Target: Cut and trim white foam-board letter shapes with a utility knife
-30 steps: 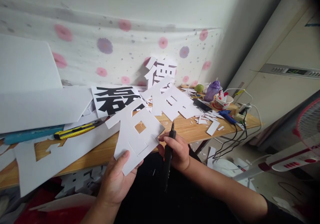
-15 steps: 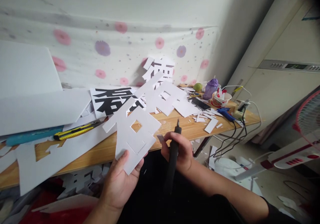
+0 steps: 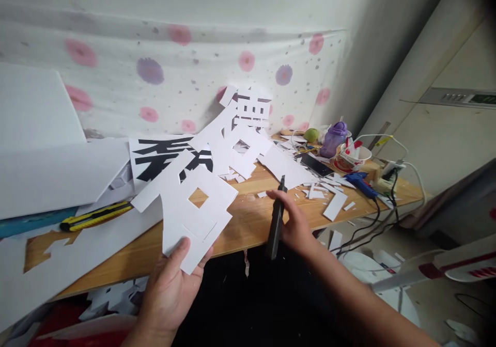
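My left hand is closed on the lower end of a white foam board cut-out, thumb on top. The cut-out has a square hole, and two thin slits score it near my thumb. Its upper part reaches over the table. My right hand is wrapped round a black utility knife, held upright with its tip toward the table's far side. The knife is apart from the board. A small pale strip hangs or falls below the table edge between my hands.
A yellow cutter lies on the left by large white boards. Behind the cut-out is a sheet with black characters. To the right are a phone, a purple bottle, a blue glue gun, cords and white scraps.
The small piece pinched in my right fingers has left them. My right hand has moved slightly right with the knife. The view has shifted, and the cut-out now appears further left.
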The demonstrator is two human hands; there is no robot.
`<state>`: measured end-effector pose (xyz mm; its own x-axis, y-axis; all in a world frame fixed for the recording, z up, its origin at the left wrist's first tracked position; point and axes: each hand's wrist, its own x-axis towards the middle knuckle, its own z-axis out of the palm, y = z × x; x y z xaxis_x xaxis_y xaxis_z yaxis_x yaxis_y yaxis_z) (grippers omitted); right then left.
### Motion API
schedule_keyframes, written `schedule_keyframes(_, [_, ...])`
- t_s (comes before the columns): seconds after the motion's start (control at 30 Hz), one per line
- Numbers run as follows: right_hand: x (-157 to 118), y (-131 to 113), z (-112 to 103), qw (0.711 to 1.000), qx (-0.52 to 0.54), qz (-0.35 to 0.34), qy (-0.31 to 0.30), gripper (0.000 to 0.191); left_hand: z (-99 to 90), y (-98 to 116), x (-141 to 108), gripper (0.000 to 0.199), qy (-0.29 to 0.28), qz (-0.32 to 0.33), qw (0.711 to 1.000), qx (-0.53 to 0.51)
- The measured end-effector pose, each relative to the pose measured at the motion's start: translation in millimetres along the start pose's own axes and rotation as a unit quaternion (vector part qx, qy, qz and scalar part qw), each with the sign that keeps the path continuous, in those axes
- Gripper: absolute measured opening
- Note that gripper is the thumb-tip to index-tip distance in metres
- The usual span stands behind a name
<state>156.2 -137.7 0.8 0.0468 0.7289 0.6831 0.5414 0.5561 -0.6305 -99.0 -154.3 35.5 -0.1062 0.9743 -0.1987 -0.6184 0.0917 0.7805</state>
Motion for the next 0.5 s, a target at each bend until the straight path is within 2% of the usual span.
schedule_keyframes(0.03, [0, -6, 3, 0.992, 0.119, 0.015, -0.032, 0.056, 2.0, -2, 2, 0.05, 0.005, -0.007, 1.0, 0.002])
schedule_keyframes(0.07, [0, -13, 6, 0.967, 0.241, 0.045, -0.071, 0.056, 4.3, -3, 4, 0.053, 0.01, -0.016, 1.0, 0.004])
schedule_keyframes(0.13, [4, -24, 14, 0.89, 0.435, 0.091, -0.105, 0.057, 9.9, -6, 9, 0.06, 0.02, -0.031, 0.999, 0.009])
schedule_keyframes(0.2, [11, -29, 21, 0.822, 0.542, 0.141, -0.099, 0.049, 16.2, -7, 15, 0.066, 0.026, -0.037, 0.999, 0.012])
schedule_keyframes(0.23, [15, -30, 24, 0.805, 0.565, 0.161, -0.084, 0.04, 19.4, -8, 18, 0.069, 0.028, -0.037, 0.999, 0.011])
schedule_keyframes(0.27, [21, -29, 27, 0.799, 0.57, 0.177, -0.066, 0.03, 22.5, -8, 21, 0.071, 0.029, -0.035, 0.999, 0.009])
schedule_keyframes(0.3, [28, -27, 29, 0.806, 0.559, 0.186, -0.051, 0.022, 25.7, -8, 24, 0.072, 0.031, -0.035, 0.999, 0.005])
schedule_keyframes(0.43, [59, -18, 40, 0.891, 0.412, 0.19, -0.009, 0.012, 39.2, -10, 34, 0.075, 0.031, -0.034, 0.999, 0.005])
schedule_keyframes(0.5, [74, -15, 47, 0.915, 0.35, 0.199, 0.023, 0.018, 45.6, -14, 38, 0.076, 0.033, -0.029, 0.999, 0.013])
